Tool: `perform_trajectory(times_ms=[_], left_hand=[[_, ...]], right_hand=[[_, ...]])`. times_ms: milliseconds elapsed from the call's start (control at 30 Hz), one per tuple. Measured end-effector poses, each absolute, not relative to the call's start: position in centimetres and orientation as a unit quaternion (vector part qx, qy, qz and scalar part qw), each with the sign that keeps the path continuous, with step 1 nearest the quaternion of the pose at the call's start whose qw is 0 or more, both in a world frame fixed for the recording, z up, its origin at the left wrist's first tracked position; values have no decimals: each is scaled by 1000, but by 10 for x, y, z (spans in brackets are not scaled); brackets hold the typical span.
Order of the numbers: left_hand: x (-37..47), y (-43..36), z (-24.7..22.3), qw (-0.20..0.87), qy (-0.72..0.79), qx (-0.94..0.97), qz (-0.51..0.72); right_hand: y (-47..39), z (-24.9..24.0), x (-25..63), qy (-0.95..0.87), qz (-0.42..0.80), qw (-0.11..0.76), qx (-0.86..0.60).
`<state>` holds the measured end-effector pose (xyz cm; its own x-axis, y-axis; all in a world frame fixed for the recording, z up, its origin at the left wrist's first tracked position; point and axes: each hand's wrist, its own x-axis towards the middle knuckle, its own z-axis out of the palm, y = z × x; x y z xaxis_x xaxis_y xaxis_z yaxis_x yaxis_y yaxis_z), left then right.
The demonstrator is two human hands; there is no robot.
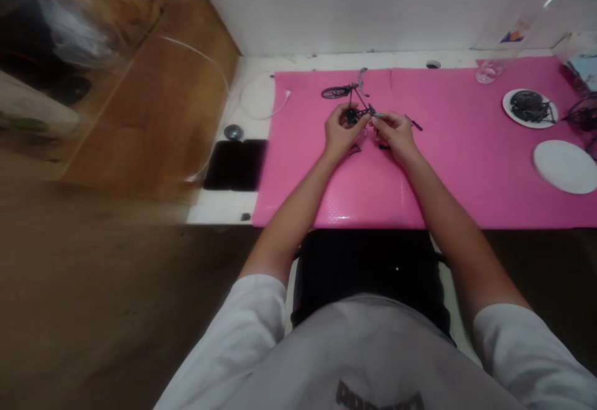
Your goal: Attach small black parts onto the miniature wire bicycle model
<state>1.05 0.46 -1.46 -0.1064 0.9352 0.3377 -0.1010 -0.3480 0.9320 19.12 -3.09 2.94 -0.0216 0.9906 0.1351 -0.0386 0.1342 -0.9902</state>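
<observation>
A small black model bicycle (351,91) stands over the pink mat (466,167), its front wheel at the left and thin handlebars pointing up. My left hand (339,130) grips the bicycle's lower frame near the crank. My right hand (394,131) pinches a small grey part at the frame's rear end, fingertips almost touching the left hand. A thin dark rod (414,123) lies on the mat just right of my right hand. A small dark piece rests on the mat under my hands, partly hidden.
A white plate with dark parts (530,108) and an empty white plate (565,166) sit at the right. A clear bottle (504,49) stands at the back right. A black phone (236,165), a round metal cap (233,131) and a white cable (261,96) lie left of the mat.
</observation>
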Motion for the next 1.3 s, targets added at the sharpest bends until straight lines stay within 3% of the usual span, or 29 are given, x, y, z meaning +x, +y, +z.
perform_trajectory(times_ms=[1300], left_hand=[[8, -3, -2, 413, 419, 531, 610]], right_hand=[[-39, 43, 186, -510, 531, 489, -468]])
